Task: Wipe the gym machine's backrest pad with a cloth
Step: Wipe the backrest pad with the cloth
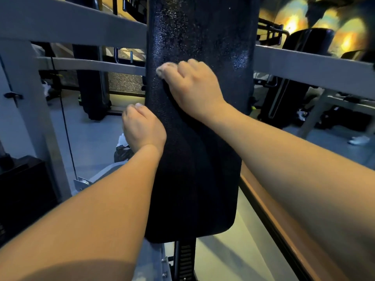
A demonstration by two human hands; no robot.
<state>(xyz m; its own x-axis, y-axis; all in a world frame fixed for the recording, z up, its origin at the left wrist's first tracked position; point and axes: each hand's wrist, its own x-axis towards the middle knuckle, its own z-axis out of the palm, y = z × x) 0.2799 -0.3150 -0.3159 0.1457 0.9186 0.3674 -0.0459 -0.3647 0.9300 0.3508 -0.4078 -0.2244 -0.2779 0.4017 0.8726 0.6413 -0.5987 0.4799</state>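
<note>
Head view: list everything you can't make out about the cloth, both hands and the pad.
Head view only:
cloth: only a pale scrap shows; the right hand covers the rest.
left hand: its own back hides the palm; grip unclear.
backrest pad: top cut off by the frame's upper edge.
white object: mostly behind the left hand, unidentifiable.

Two hands (143, 126) (192, 88), one backrest pad (203, 27), one cloth (162, 68).

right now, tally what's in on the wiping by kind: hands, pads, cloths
hands: 2, left hand and right hand
backrest pad: 1
cloth: 1, only a pale bit shows at the right hand's fingertips
total: 4
</note>
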